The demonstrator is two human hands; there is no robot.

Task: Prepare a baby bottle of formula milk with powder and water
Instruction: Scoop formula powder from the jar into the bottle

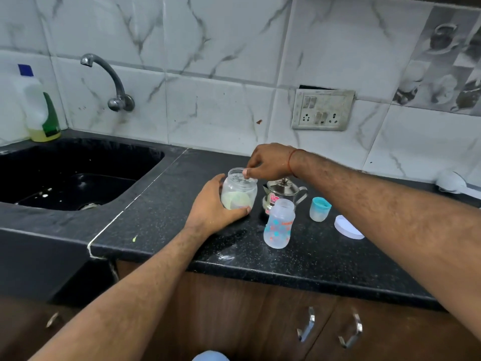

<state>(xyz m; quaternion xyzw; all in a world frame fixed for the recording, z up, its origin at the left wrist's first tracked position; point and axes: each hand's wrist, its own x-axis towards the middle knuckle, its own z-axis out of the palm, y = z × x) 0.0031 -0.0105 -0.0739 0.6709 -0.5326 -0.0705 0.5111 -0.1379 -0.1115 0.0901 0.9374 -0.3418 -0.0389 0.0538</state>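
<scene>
A clear plastic jar (240, 187) with pale powder in its bottom stands open on the black counter (161, 220). My left hand (212, 207) grips the jar's side. My right hand (268, 162) is over the jar's mouth, fingertips pinched on what looks like a scoop handle reaching inside. The open baby bottle (279, 224), translucent with red and blue prints, stands just right of the jar. Behind it is a small steel lidded pot (283, 190). The bottle's teal-ringed cap (319, 209) and a white lid (347, 227) lie further right.
A black sink (67, 175) lies to the left with a wall tap (114, 82) above it and a detergent bottle (40, 105) in the corner. A socket plate (322, 109) is on the tiled wall. Cabinet doors with handles (307, 327) are below the counter edge.
</scene>
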